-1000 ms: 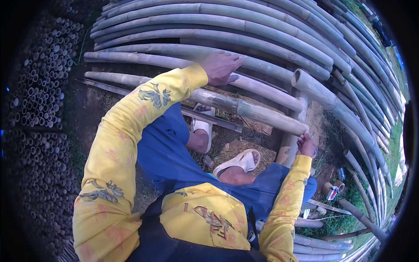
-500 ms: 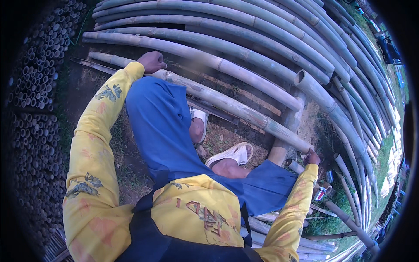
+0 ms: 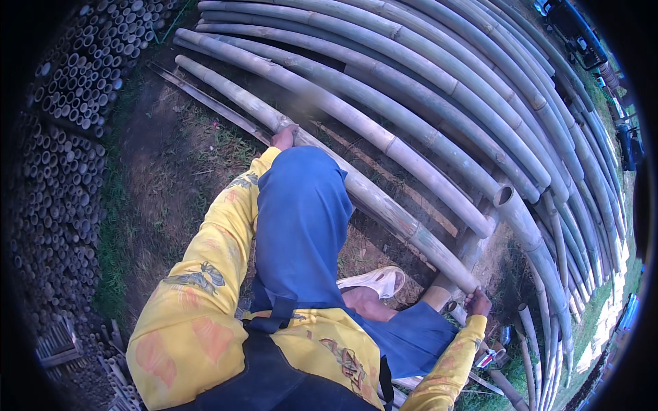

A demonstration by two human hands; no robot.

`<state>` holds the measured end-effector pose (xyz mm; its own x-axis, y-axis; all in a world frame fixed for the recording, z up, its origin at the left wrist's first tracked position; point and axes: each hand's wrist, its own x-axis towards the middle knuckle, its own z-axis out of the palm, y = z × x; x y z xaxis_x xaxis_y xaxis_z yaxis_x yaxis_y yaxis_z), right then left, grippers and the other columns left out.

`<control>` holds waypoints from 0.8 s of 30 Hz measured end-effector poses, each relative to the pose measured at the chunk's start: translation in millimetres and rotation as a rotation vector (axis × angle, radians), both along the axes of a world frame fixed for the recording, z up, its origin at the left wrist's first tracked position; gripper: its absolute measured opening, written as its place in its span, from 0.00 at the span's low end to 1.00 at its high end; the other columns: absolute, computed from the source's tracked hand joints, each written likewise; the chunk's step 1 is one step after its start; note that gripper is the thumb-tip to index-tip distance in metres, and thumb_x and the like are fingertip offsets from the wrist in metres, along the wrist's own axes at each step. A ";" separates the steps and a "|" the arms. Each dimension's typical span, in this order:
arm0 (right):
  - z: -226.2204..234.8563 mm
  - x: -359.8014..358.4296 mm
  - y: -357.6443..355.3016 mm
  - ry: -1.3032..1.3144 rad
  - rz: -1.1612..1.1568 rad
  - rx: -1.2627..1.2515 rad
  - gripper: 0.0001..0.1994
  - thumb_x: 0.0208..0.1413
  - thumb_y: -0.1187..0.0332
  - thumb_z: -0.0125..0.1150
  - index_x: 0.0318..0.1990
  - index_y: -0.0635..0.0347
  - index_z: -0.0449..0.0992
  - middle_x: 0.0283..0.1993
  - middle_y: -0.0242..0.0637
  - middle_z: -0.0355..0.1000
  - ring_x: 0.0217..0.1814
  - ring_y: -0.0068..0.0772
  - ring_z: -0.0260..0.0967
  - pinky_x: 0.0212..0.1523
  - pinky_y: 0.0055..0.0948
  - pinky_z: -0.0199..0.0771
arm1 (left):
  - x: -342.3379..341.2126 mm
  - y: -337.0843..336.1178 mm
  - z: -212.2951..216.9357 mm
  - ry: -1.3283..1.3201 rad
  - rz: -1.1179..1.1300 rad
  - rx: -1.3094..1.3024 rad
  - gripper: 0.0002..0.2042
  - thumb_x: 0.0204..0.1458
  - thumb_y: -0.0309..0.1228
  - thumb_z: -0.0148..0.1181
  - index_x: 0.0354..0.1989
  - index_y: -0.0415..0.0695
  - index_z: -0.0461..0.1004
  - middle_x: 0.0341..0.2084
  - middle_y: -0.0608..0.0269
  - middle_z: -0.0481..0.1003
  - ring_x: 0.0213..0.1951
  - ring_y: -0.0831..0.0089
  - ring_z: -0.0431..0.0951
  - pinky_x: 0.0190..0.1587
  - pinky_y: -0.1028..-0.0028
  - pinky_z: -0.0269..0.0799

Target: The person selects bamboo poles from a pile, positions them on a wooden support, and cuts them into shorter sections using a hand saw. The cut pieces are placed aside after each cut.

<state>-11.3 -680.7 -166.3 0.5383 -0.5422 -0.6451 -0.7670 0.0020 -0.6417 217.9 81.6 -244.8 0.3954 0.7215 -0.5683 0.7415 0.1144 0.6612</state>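
A long pale bamboo pole (image 3: pixel 384 204) slants across in front of me, from the far left down to the near right. Around its middle-left stretch, just beyond my raised knee, my left hand (image 3: pixel 284 137) is closed on it, with the fingers partly hidden. My right hand (image 3: pixel 478 301) grips the pole's right end. That end lies close to a thick bamboo crosspiece (image 3: pixel 473 246) under the row of poles. A split bamboo strip (image 3: pixel 209 103) runs along the near side of the held pole at the left.
Several long bamboo poles (image 3: pixel 370 89) lie side by side beyond the held one. A wide hollow pole (image 3: pixel 524 219) points toward me at the right. Stacked bamboo pieces (image 3: pixel 68 164) show their round ends at far left. A small red-and-white item (image 3: pixel 485 357) lies beside my right forearm.
The view has swung left and my body leans that way. My left hand now sits lower against the pole, beside my knee. My right hand stays at the pole's right end.
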 end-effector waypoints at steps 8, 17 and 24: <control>-5.5 136.1 167.8 -0.074 0.045 0.200 0.13 0.69 0.66 0.53 0.51 0.68 0.74 0.34 0.42 0.79 0.28 0.33 0.78 0.25 0.29 0.77 | 23.9 74.3 35.2 -0.170 -0.098 0.447 0.39 0.50 0.42 0.72 0.67 0.34 0.64 0.62 0.42 0.70 0.64 0.58 0.71 0.64 0.64 0.69; -40.3 143.1 229.9 -0.144 0.195 0.428 0.27 0.64 0.70 0.59 0.69 0.62 0.63 0.66 0.44 0.68 0.64 0.41 0.70 0.52 0.49 0.78 | 76.0 -63.2 269.6 -0.693 -1.015 0.270 0.24 0.59 0.33 0.64 0.62 0.36 0.70 0.49 0.55 0.78 0.48 0.72 0.78 0.52 0.73 0.73; -10.9 106.3 229.8 -0.229 0.705 -0.022 0.39 0.59 0.60 0.66 0.75 0.62 0.59 0.71 0.51 0.67 0.69 0.42 0.70 0.65 0.34 0.70 | 54.3 -199.9 352.1 -0.923 -1.493 0.769 0.08 0.57 0.28 0.62 0.33 0.40 0.69 0.21 0.58 0.63 0.25 0.70 0.66 0.32 0.70 0.66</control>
